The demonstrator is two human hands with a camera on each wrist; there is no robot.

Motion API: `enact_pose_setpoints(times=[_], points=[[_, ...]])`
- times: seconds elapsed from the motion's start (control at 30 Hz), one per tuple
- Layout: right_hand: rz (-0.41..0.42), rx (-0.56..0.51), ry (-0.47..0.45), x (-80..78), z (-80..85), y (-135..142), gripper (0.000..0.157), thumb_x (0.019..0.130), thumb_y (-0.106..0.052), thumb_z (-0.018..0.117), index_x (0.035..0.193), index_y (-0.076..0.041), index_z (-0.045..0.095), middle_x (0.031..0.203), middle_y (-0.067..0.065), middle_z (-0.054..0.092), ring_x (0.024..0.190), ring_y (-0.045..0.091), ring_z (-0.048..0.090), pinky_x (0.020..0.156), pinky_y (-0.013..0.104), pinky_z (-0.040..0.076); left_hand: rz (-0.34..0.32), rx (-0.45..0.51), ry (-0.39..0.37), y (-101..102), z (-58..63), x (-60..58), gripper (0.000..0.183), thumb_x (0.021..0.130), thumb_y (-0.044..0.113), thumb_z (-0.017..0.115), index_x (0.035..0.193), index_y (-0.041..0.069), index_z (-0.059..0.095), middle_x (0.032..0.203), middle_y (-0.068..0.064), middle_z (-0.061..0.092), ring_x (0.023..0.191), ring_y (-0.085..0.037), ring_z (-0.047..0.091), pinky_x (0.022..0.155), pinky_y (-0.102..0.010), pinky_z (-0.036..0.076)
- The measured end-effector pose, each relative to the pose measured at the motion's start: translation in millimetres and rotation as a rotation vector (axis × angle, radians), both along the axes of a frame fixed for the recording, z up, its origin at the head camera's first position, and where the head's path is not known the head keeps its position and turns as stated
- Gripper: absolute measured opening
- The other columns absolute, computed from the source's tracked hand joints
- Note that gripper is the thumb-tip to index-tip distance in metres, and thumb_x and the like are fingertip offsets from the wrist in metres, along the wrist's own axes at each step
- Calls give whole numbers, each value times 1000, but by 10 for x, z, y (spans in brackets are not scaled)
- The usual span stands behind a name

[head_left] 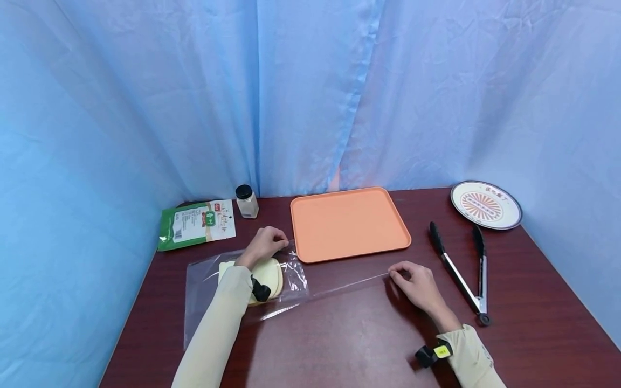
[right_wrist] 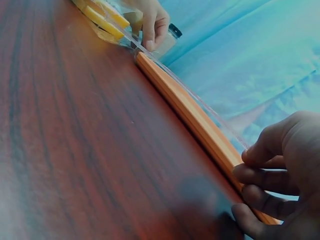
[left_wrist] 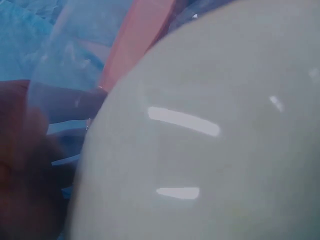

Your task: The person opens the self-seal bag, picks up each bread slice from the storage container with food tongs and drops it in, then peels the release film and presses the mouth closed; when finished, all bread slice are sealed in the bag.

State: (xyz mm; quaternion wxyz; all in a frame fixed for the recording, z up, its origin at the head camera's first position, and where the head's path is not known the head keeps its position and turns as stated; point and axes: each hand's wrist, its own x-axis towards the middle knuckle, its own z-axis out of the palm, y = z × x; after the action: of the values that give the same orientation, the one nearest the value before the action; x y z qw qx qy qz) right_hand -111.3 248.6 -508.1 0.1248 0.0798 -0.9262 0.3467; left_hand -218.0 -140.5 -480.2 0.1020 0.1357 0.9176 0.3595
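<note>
A clear plastic bag (head_left: 204, 280) lies on the table's left side with pale yellow, flat rounded pieces (head_left: 274, 277) inside. Their exact kind is unclear. Near the bag's upper right corner, my left hand (head_left: 264, 245) pinches its edge; the forearm hides part of the bag. A thin clear plastic strip (head_left: 356, 281) stretches taut from the bag's right side to my right hand (head_left: 414, 283), which pinches its end between thumb and forefinger. The right wrist view shows this strip (right_wrist: 200, 102) too. Up close in the left wrist view is a pale, glossy surface (left_wrist: 200, 160).
An orange tray (head_left: 349, 223) lies beyond the hands. Behind the left hand are a black-lidded jar (head_left: 247, 205) and a green-and-white packet (head_left: 196, 223). Spread tongs (head_left: 458, 275) lie right of my right hand, with a patterned plate (head_left: 509, 215) behind. Blue curtains (head_left: 310, 97) surround the table.
</note>
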Motion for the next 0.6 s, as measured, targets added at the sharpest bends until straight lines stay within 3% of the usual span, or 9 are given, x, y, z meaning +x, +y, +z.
enact_pose_setpoints(times=[0.3, 0.6], points=[[-3, 23, -146, -66, 120, 44, 11, 88, -8, 65, 82, -16, 70, 91, 2, 77, 81, -2, 61, 75, 19, 50, -1, 2, 8, -3, -9, -10, 13, 95, 9, 65, 92, 5, 77, 85, -7, 73, 77, -13, 59, 71, -24, 49], [-25, 3, -206, -77, 178, 164, 13, 89, -9, 60, 78, -13, 65, 100, 7, 77, 84, -3, 59, 75, 12, 45, -3, -2, 14, -19, -13, -4, 12, 94, 9, 66, 91, 6, 77, 85, -7, 73, 77, -12, 59, 70, -22, 48]])
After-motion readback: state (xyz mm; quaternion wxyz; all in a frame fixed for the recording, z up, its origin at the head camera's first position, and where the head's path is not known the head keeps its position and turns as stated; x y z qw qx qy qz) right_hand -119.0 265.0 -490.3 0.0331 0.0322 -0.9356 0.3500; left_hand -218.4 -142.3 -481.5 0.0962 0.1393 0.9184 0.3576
